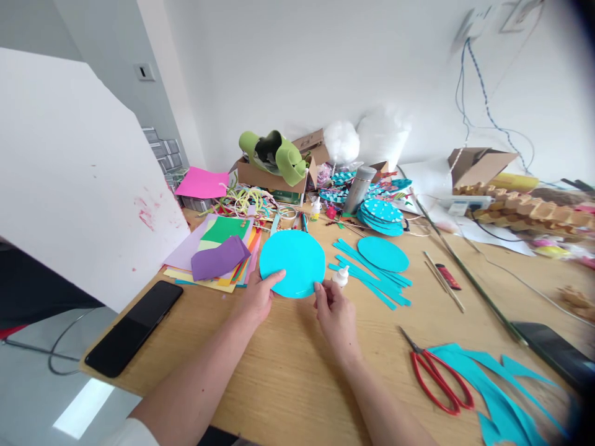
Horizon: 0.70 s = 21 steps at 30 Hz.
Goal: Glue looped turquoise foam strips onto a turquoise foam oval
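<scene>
A bright blue paper circle (pixel 292 260) is held up above the table, tilted toward me. My left hand (pixel 259 297) grips its lower left edge, thumb on the front. At its lower right edge, my right hand (pixel 333 306) pinches the rim between thumb and fingers. A thin pale line runs near the bottom rim. Just behind my right hand is a white glue bottle (pixel 341 277), its nozzle up and its lower part hidden. To the right lie several blue paper strips (pixel 372 275) and another blue paper circle (pixel 383 254).
Red-handled scissors (pixel 439 381) and blue paper scraps (pixel 493 384) lie at the front right. A black phone (pixel 134 328) rests on the left edge beside a white board (pixel 79 167). Coloured sheets (pixel 220 257) are piled left. Behind stand a grey flask (pixel 359 189) and stacked blue circles (pixel 381 217).
</scene>
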Tool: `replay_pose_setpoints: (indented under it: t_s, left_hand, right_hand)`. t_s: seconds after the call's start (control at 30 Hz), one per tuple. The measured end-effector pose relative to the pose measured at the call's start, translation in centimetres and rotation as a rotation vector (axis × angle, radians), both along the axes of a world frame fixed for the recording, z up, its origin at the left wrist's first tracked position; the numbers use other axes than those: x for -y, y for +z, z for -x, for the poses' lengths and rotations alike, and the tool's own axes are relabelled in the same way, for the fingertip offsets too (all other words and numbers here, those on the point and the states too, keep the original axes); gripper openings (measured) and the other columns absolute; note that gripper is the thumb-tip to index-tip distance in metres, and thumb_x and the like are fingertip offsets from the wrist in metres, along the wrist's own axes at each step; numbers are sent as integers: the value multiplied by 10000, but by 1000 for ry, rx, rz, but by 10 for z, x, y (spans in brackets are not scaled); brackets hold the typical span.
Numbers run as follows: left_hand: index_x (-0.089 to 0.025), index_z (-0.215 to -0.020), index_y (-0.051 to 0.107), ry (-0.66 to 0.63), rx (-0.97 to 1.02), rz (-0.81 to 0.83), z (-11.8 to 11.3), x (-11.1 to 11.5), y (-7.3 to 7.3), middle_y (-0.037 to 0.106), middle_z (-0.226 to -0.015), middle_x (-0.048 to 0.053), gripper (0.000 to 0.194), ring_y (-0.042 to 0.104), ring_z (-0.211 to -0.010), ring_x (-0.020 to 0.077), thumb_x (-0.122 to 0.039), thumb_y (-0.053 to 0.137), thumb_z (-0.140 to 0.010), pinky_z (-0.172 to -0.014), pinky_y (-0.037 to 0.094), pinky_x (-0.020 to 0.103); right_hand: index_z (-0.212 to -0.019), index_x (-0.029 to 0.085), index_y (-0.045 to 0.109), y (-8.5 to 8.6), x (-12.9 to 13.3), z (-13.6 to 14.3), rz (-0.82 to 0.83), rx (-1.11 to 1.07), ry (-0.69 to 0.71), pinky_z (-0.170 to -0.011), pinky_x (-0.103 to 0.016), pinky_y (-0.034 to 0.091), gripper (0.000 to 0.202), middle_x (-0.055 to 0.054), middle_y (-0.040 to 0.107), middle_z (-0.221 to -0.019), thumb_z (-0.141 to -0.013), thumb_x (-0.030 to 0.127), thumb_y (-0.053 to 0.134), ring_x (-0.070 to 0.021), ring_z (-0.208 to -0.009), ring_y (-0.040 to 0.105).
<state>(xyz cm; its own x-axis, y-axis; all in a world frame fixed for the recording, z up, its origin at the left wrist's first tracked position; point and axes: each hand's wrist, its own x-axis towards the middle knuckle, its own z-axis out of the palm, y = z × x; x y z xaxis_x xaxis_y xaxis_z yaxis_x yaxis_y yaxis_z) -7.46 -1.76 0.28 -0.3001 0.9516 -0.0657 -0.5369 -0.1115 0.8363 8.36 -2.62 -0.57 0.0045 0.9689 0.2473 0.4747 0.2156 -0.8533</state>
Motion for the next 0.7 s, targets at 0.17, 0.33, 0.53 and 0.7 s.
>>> replay_pose_setpoints:
  t_s: [0.17,0.33,0.53,0.7]
  left_hand:
    - [-184,-1067,643,-3,-3,-15,-2,1,0,719,-1022,84,529,662,-996,291,-248,834,-578,-866,538,421]
    - [-190,-1058,642,0,-21,-27,-4,2,-1,717,-1017,78,510,665,-986,288,-257,831,-590,-863,540,422]
    - [-184,-1084,624,2,-55,-62,-4,3,-5,705,-1047,89,498,663,-983,284,-254,818,-630,-864,540,421]
    - [-210,-1136,604,22,-69,-63,-6,4,-5,700,-1077,77,546,660,-980,272,-256,817,-635,-861,540,404]
  right_hand:
    - [-985,171,556,-3,-1,0,-17,1,-26,-531,-262,342,374,12,551,-602,-911,509,414,-151,-521,514]
    - [-1095,174,504,-4,0,1,-24,8,-29,-540,-258,346,370,29,544,-605,-909,486,438,-149,-523,516]
    - [-1153,173,480,-4,1,2,-76,66,-38,-507,-240,308,382,63,473,-576,-904,461,447,-125,-474,457]
    - [-1172,174,465,-4,2,3,-88,78,-38,-493,-235,304,398,62,479,-578,-894,457,453,-122,-462,457]
